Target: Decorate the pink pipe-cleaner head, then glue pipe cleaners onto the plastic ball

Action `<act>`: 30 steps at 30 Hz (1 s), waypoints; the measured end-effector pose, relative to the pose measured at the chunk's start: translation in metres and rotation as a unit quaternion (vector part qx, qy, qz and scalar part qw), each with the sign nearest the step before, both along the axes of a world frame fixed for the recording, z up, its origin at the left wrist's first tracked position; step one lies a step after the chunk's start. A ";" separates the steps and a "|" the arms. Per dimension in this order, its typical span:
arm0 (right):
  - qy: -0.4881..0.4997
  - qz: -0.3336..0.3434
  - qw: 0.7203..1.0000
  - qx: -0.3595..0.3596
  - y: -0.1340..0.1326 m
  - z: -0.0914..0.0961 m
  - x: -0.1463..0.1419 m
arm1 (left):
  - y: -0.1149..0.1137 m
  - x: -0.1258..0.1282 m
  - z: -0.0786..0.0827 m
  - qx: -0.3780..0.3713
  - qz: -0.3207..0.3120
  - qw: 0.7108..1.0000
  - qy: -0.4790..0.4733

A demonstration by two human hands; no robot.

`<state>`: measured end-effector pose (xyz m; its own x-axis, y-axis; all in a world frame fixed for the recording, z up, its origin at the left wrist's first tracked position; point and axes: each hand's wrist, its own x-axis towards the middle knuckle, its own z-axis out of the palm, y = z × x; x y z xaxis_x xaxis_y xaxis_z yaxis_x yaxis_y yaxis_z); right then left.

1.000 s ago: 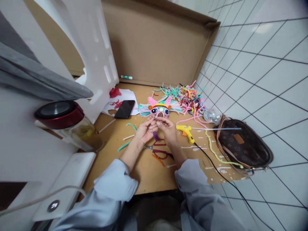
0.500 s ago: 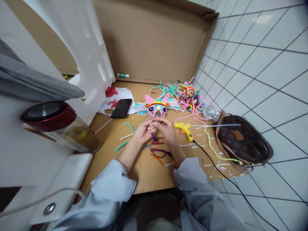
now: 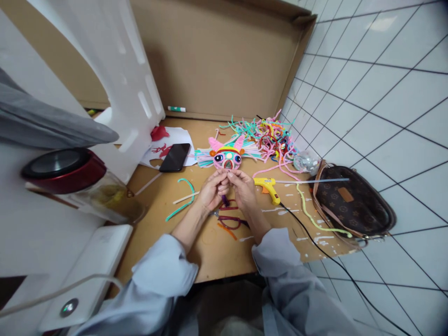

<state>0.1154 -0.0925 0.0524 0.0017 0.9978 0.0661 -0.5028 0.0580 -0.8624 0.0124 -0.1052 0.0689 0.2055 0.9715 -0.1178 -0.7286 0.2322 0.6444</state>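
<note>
Just beyond left hand [image 3: 212, 191] and right hand [image 3: 242, 189], pink-eared face [image 3: 227, 158] — both pinched narrow, any held piece unclear.

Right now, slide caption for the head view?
Left hand and right hand close together before a pink-eared craft face, yellow glue gun at right.

We hold our left hand [image 3: 211, 191] and right hand [image 3: 243, 189] close together over the bench [image 3: 213, 261], fingers [image 3: 235, 175] near a pink-eared figure [image 3: 227, 158]; anything pinched there is too small to tell. Red-handled scissors [image 3: 229, 218] lie nearer us, a yellow glue gun [image 3: 269, 187] rightward, tangled fuzzy stems [image 3: 271, 135] behind.
</note>
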 end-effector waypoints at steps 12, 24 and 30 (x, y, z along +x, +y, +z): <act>0.020 -0.019 0.999 -0.046 0.004 -0.004 0.001 | -0.003 0.009 0.001 0.064 0.158 0.976 0.138; 0.006 -0.009 1.000 -0.024 0.004 -0.005 0.002 | -0.001 0.011 -0.004 0.083 0.191 0.960 0.186; 0.004 -0.053 0.998 -0.040 0.000 0.003 -0.002 | -0.005 0.011 -0.001 0.108 0.222 0.946 0.211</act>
<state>0.1138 -0.0922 0.0551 0.1073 0.9941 -0.0145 -0.5049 0.0419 -0.8622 0.0232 -0.1105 0.0680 -0.2490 0.9618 0.1136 -0.3897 -0.2069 0.8974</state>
